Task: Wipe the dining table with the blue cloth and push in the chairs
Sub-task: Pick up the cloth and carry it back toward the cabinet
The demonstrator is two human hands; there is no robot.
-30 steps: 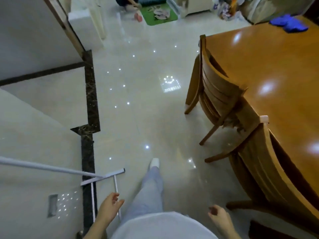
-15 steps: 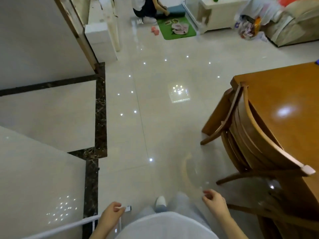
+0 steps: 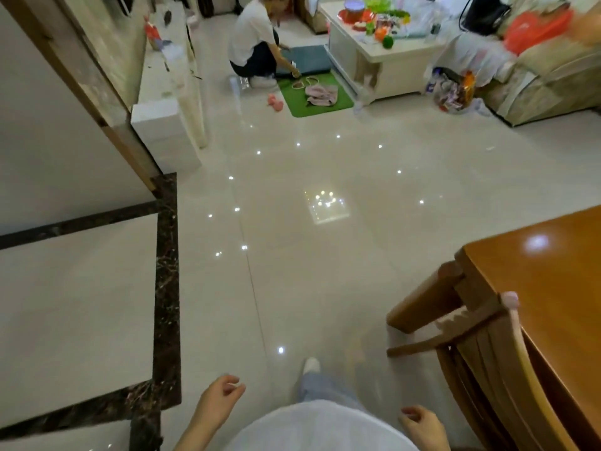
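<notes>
Left hand (image 3: 217, 399) low over the pale floor (image 3: 325, 271), well left of the table (image 3: 546, 288), fingers loosely curled, holding nothing. Right hand (image 3: 422, 424) nearer the table, just left of the chair (image 3: 494, 359), fingers likewise half curled and empty. Chair tucked against the table's near edge, backrest touching it; blue cloth nowhere in view.
</notes>
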